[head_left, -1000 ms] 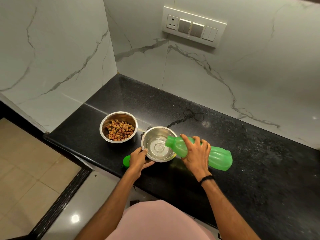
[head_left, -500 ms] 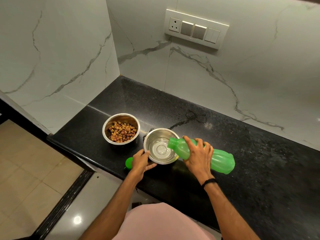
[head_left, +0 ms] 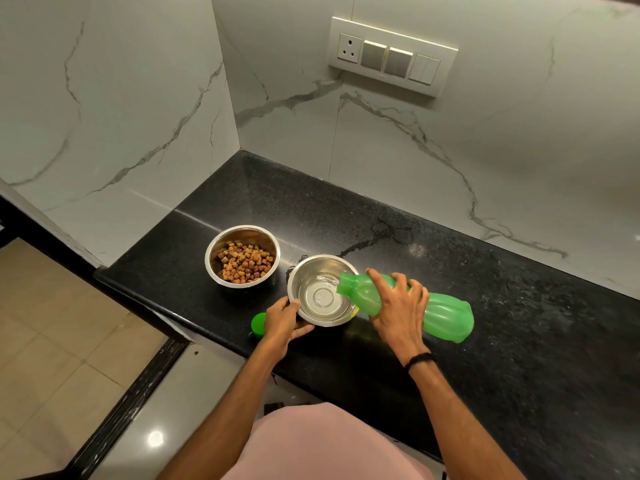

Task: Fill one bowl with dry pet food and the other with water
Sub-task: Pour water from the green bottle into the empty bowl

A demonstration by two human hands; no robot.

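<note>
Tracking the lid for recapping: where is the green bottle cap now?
Head view: the green cap lies near the front edge of the black counter, just left of the left hand, which holds the water bowl and partly hides it.

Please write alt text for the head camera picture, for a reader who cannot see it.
The right hand tips a green bottle so water runs into a steel bowl, which the left hand holds by the rim. Beside it on the black counter stands a second bowl with dry pet food; a green cap lies near the left hand.
</note>
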